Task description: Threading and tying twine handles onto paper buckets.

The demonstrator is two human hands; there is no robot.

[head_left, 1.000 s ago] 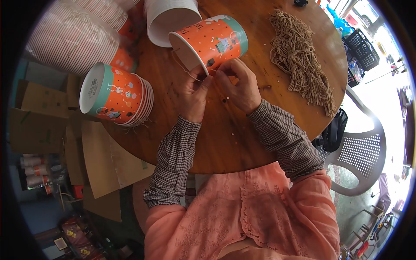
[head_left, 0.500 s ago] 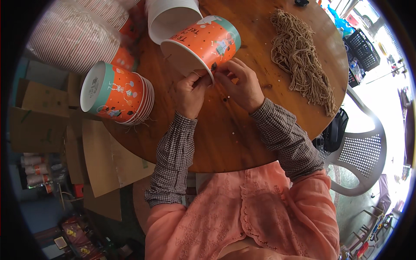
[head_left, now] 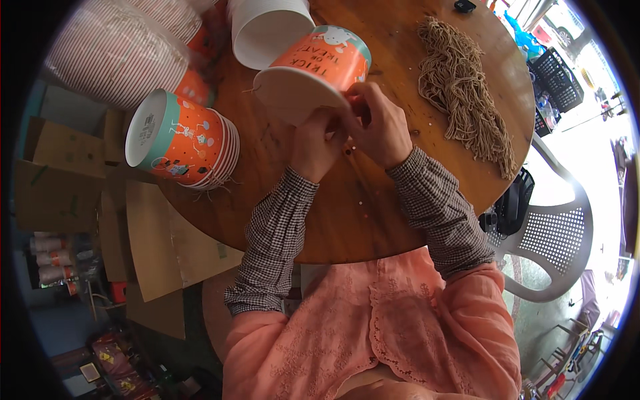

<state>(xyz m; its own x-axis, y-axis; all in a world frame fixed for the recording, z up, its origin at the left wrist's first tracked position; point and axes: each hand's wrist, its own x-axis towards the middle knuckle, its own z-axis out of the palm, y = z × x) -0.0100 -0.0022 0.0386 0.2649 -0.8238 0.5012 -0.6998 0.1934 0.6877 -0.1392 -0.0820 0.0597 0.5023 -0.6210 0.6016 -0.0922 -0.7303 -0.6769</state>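
Note:
An orange paper bucket [head_left: 327,59] with a teal band and white inside lies tipped on its side, its open mouth toward me. My left hand [head_left: 313,145] is closed at the near edge of its rim, fingers partly inside the mouth. Against the same stretch of rim, my right hand [head_left: 383,127] is closed with thumb and fingers pinched together. What the pinch holds is hidden by the fingers. A short end of string [head_left: 249,90] sticks out at the rim's left side. To the left stands a stack of matching buckets [head_left: 190,143], upside down, with string ends at its lower rims.
A bundle of tan twine [head_left: 460,93] lies on the right of the round wooden table [head_left: 360,233]. Plastic-wrapped bucket stacks [head_left: 110,57] and a white bucket stack [head_left: 270,33] are at the far left. Cardboard boxes [head_left: 160,240] stand left, a grey plastic chair [head_left: 557,233] right.
Both hands have come closer together at the rim, the left moving right. The bucket has rolled, turning its printed lettering more to the front and its string end to the left.

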